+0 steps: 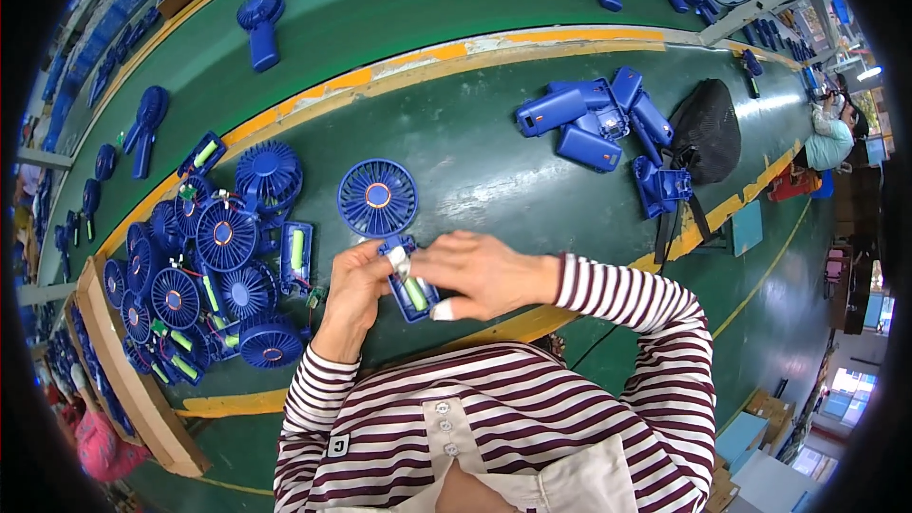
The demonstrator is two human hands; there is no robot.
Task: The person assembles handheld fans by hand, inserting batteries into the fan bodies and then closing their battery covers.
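A blue handheld fan (377,196) lies in front of me, its round grille pointing away and its handle opened up. Inside the handle shows a green battery cell (414,294). My left hand (357,287) is closed around the fan's neck and the left side of the handle. From the right, my right hand (480,273) reaches over the handle, its fingers bent onto the upper part of it. White coverings sit on the right thumb and a fingertip. What lies under those fingertips is partly hidden.
Left of my hands are heaped several opened blue fans (224,233) with green cells and wires. Several blue handle covers (591,123) lie to the right, near a black mesh bag (707,133). Beyond a yellow-edged ledge, a green belt (418,0) carries more fans. A person (829,138) sits far right.
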